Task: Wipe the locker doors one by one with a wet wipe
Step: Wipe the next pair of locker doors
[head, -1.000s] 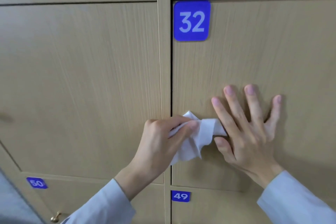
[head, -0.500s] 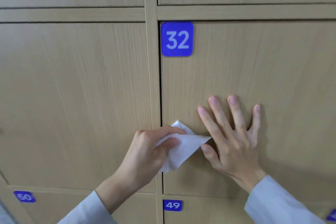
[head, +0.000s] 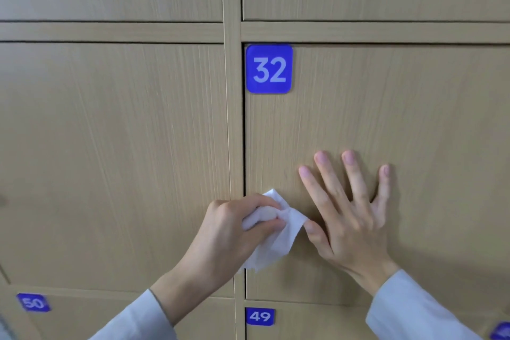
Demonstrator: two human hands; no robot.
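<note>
The left hand [head: 226, 232] pinches the crumpled wet wipe [head: 276, 232] at door 32 [head: 386, 124]'s left edge, the right hand [head: 350, 215] lies flat with fingers spread, holding nothing; wiping here looks barely begun, with neighbouring doors left.

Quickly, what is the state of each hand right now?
Left hand: closed, gripping the crumpled wet wipe.
Right hand: open, fingers spread flat against locker door 32, holding nothing.
</note>
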